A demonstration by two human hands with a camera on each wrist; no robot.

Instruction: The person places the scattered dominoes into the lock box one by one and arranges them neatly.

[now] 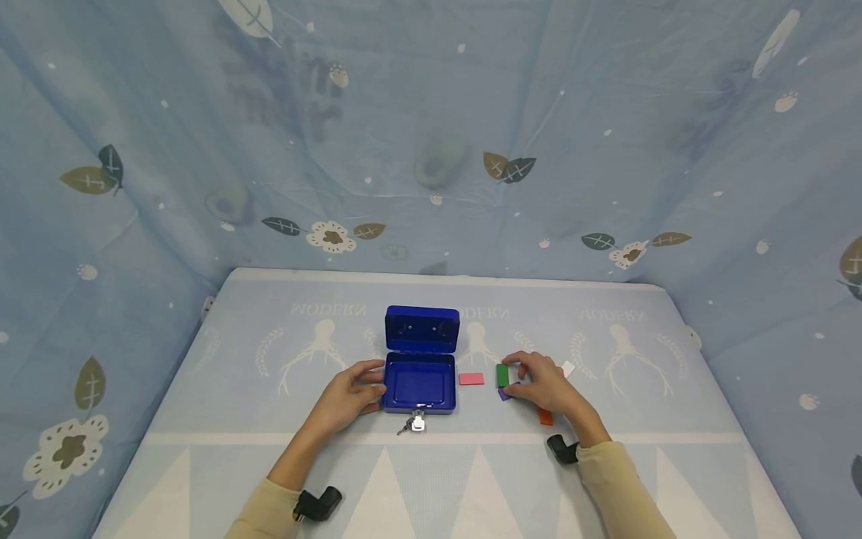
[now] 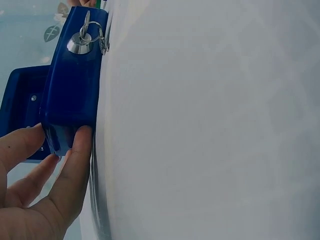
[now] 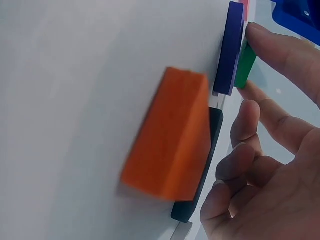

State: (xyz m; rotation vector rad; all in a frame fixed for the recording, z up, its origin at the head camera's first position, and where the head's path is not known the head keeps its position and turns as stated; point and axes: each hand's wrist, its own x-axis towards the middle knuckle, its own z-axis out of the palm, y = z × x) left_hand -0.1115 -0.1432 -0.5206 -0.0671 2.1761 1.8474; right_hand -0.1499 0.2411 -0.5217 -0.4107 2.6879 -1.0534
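Observation:
A blue metal cash box (image 1: 420, 408) stands with its lid (image 1: 422, 329) raised, its tray showing no contents. A key ring hangs from the lock (image 2: 80, 44) on its front. My left hand (image 1: 346, 397) rests against the box's left side, with fairly straight fingers touching the wall. To the right of the box, my right hand (image 1: 544, 385) pinches a green block (image 1: 502, 375) between thumb and forefinger, the other fingers loosely curled. Close by lie a purple block (image 3: 231, 50), an orange block (image 3: 167, 140) and a dark block (image 3: 204, 170), partly hidden behind the orange one.
Between the box and my right hand lies a pink block (image 1: 471, 379). A white block (image 1: 568, 368) shows beyond the right hand. The table (image 1: 236, 404) has a patterned cover, and a blue printed curtain (image 1: 431, 112) hangs behind it.

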